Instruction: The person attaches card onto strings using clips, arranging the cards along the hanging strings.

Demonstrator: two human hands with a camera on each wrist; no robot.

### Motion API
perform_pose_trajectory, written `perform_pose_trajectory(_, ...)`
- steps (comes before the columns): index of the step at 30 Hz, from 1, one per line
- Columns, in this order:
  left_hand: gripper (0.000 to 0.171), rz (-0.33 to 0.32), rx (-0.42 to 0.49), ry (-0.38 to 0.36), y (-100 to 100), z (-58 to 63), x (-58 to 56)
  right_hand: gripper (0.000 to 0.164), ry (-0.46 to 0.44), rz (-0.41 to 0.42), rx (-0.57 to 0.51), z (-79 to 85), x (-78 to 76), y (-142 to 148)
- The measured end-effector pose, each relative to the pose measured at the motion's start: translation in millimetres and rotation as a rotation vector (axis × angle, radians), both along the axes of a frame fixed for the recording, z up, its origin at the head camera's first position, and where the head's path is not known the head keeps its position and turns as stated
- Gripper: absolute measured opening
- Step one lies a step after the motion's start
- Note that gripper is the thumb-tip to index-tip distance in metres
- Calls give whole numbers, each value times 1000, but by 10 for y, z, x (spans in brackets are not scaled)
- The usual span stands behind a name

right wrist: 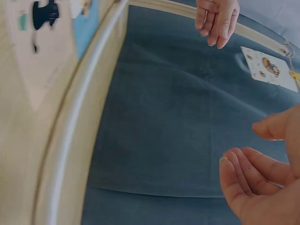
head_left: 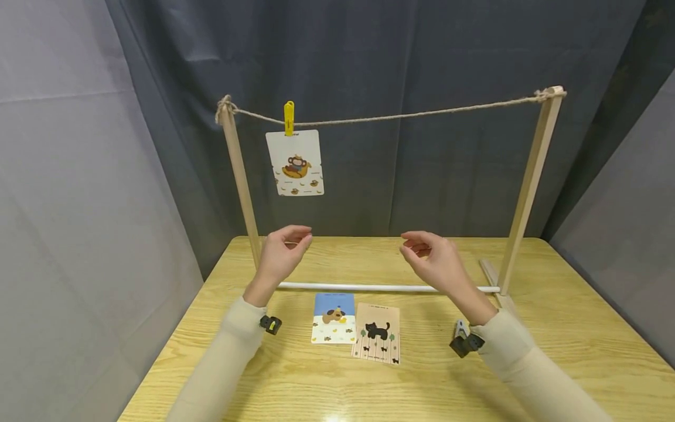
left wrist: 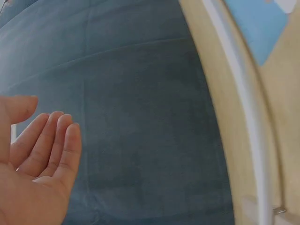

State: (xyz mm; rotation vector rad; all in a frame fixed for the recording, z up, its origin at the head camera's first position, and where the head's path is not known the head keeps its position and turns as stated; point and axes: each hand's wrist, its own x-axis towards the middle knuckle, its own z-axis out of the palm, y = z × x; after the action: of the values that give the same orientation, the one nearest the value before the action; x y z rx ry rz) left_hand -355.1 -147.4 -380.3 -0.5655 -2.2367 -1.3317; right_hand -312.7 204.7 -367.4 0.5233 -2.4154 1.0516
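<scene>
My left hand (head_left: 282, 255) hovers above the table's left half, fingers loosely bent and nothing in them. Facing it, my right hand (head_left: 435, 258) is also in the air and holds nothing; a gap shows between thumb and fingers in the right wrist view. Behind and above the left hand, a monkey card (head_left: 294, 176) hangs from a rope (head_left: 369, 120) by a yellow clothespin (head_left: 289, 119). Between the forearms, a blue-and-white dog card (head_left: 334, 328) and a pink cat card (head_left: 376, 346) lie on the table, edges meeting. Neither hand touches card or rope.
The rope runs between two wooden posts, a left post (head_left: 239, 170) and a right post (head_left: 532, 187). A white bar (head_left: 364, 288) crosses low between them, behind the flat cards. Beside the right wrist camera shows a small pale object (head_left: 461, 328), partly hidden. Dark curtain (head_left: 453, 176) hangs behind.
</scene>
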Motion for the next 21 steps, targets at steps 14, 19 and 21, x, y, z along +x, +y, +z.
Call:
perform_pose_trajectory(14,23,-82,-107,-158,161,-504,23,35,-112,-22,68,-446,159,331)
perform_pose_trajectory(19,23,-117,-148,-199,185,-615,39,38,-153,-50,99,-557,226,430)
perform_pose_trajectory(21,24,-125,-159,-220,192,-644,41,39,-163,-59,107,-592,252,468)
